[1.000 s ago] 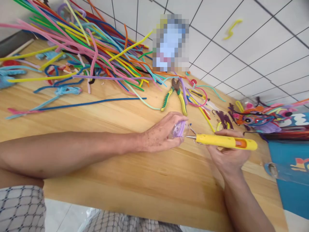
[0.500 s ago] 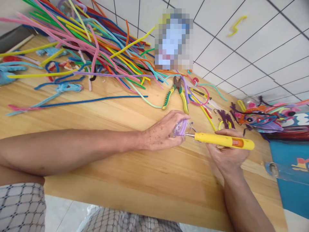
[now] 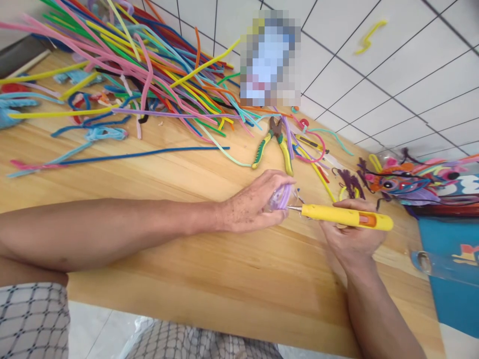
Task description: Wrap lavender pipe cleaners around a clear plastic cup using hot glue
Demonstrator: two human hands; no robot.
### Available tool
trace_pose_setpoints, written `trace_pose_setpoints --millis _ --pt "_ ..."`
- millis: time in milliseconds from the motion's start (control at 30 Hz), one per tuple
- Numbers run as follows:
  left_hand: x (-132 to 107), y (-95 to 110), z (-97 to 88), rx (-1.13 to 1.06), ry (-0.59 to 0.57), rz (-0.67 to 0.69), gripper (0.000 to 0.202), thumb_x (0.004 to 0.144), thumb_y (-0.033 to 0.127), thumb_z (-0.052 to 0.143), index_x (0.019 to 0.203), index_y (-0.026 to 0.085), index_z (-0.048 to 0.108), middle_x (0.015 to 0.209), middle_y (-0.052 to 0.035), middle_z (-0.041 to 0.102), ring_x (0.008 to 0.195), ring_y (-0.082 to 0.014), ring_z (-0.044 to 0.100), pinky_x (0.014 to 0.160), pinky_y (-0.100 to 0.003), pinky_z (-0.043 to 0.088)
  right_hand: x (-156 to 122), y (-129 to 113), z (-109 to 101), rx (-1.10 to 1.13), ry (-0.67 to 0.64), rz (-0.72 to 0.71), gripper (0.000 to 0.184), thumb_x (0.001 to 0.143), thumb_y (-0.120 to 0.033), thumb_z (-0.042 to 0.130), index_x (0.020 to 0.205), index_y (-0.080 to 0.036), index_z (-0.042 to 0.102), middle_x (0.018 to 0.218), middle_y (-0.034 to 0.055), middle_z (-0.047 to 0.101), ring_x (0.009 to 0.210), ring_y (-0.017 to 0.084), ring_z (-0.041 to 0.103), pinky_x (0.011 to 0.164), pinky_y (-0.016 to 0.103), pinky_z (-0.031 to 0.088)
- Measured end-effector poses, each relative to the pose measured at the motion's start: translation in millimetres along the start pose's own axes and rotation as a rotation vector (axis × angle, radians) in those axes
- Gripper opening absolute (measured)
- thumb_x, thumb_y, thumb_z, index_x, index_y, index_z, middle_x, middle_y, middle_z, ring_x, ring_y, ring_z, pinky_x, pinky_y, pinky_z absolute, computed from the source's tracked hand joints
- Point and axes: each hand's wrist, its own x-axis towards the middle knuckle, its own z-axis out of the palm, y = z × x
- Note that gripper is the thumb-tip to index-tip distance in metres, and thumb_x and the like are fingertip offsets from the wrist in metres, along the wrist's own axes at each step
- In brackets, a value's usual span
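My left hand is closed around a small lilac pipe-cleaner piece, its thumb and fingers curled about it. Part of that piece is hidden by the fingers, and something clear and shiny surrounds it. In my right hand lies a yellow hot glue pen, held almost level. Its metal tip points left and meets, or nearly meets, the lilac piece's lower edge. Just beyond the left hand lie pliers with green-and-yellow handles, their jaws pointing away.
Many coloured pipe cleaners are heaped at the back left. A yellow utility knife lies past the pliers. Dark purple twisted strands and colourful pipe-cleaner figures sit to the right. White tiled wall rises behind the wooden table.
Both hands keep almost the same pose, with the glue pen's tip still at the lilac piece. The view has shifted very slightly.
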Motion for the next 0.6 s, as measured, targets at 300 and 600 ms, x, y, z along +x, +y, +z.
trace_pose_setpoints --millis 300,600 --pt "-0.1 0.1 -0.8 0.002 -0.005 -0.005 0.059 0.099 0.033 0.063 0.153 0.02 0.044 0.154 -0.0209 0.057 0.152 -0.0349 0.052 0.129 -0.06 0.046 -3.1 2.1 2.2 -0.042 0.018 -0.001 0.016 0.08 -0.028 0.079 0.09 -0.025 0.067 0.078 0.0011 0.071 0.063 0.022 0.068 0.057 0.035 0.058" --pt "0.0 -0.1 -0.5 0.0 -0.005 0.0 0.058 0.1 0.035 0.061 0.153 0.018 0.044 0.154 -0.0216 0.056 0.152 -0.035 0.052 0.129 -0.06 0.047 -6.3 3.4 1.4 -0.016 0.007 0.012 0.018 0.078 -0.024 0.082 0.09 -0.026 0.069 0.081 0.0007 0.073 0.065 0.021 0.07 0.059 0.035 0.059"
